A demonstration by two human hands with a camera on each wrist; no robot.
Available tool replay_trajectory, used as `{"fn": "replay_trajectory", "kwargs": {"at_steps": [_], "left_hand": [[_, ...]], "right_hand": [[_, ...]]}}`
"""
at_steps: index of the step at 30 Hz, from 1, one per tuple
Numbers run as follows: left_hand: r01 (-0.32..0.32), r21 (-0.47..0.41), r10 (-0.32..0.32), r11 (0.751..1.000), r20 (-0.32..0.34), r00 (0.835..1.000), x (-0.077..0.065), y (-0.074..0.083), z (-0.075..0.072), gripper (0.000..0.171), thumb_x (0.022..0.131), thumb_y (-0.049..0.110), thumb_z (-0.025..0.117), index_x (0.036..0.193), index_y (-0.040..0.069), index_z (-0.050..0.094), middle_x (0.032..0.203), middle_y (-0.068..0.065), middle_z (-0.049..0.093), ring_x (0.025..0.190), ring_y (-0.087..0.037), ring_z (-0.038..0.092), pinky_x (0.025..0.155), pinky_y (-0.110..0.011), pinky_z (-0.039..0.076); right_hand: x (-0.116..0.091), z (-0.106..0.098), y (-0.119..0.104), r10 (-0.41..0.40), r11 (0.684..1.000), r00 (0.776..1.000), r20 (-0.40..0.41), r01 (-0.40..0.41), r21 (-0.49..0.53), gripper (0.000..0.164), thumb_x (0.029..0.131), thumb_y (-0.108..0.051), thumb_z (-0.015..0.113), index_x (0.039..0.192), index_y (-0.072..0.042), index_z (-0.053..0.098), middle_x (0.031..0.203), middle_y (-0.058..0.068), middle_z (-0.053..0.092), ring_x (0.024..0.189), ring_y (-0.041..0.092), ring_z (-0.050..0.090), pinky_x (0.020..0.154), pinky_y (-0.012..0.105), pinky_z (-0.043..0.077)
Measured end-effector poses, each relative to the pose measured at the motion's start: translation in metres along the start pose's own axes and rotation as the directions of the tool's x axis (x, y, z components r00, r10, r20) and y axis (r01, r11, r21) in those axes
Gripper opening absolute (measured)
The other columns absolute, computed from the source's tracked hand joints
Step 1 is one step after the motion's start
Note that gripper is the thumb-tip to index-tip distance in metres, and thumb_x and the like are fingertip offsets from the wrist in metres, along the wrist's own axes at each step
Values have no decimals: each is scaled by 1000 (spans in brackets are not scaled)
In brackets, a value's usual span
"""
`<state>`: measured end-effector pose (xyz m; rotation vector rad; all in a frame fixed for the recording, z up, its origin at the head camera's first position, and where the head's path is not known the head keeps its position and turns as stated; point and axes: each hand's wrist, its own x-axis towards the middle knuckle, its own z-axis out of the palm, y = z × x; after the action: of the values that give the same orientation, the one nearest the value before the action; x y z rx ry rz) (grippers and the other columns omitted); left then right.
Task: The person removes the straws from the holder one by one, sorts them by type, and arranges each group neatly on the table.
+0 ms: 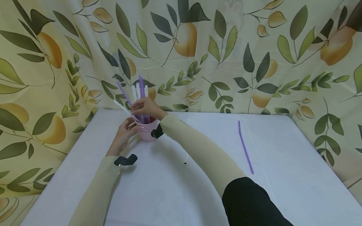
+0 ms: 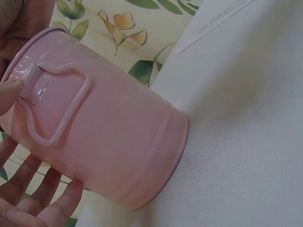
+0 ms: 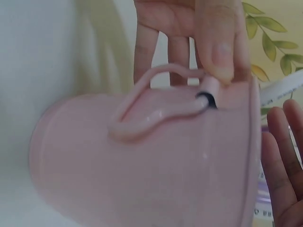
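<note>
A small pink bucket with a wire handle stands on the table, holding several purple straws and white straws. My left hand holds it near the rim. In the left wrist view its thumb presses beside the handle mount and its fingers lie along the wall. Over the bucket's mouth, my right hand is against the straws. Some of its fingers look fairly straight in the right wrist view; its thumb does not show there.
A purple straw, bent near its far end, lies on the white table to the right. One thin white strip with a dark end lies nearer the bucket, partly under my right forearm. A fruit-patterned curtain hangs behind.
</note>
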<state>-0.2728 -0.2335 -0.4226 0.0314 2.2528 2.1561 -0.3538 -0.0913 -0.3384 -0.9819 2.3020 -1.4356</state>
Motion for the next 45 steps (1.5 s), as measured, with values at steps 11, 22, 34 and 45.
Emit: {"fn": "replay_trajectory", "kwargs": {"at_steps": [11, 22, 34, 45], "left_hand": [[-2, -6, 2, 1000, -1, 1000, -1, -1, 0, 68, 92, 4, 54, 149, 3, 17, 154, -19, 23, 141, -32, 26, 115, -48, 29], [-11, -3, 11, 1000, 2, 1000, -1, 0, 0, 67, 92, 4, 54, 149, 3, 18, 153, -18, 23, 140, -32, 28, 115, -47, 29], [-19, -1, 19, 1000, 6, 1000, -1, 0, 1, 69, 91, 6, 57, 149, 8, 21, 152, -16, 27, 139, -31, 30, 114, -42, 34], [-39, -23, 39, 999, 13, 999, 0, 0, 1, 67, 91, 2, 56, 148, 5, 22, 152, -19, 26, 139, -33, 30, 88, -8, 46]], "right_hand": [[1, 11, -3, 51, 991, 999, -11, -52, -125, 24, 81, -7, 71, 104, -3, 70, 101, 12, 72, 94, 17, 67, 88, 15, 50], [1, 13, -4, 59, 981, 998, -25, -63, -186, 21, 82, -10, 72, 101, -3, 72, 99, 10, 73, 92, 14, 66, 85, 15, 50], [-1, 5, -5, 68, 994, 989, -132, -78, -72, 24, 83, -10, 70, 106, -3, 69, 102, 12, 71, 83, 13, 64, 66, 16, 55], [-4, -8, -15, 53, 999, 970, -238, -49, 24, 27, 83, -10, 69, 109, -2, 68, 103, 15, 70, 88, 19, 67, 68, 22, 59]]}}
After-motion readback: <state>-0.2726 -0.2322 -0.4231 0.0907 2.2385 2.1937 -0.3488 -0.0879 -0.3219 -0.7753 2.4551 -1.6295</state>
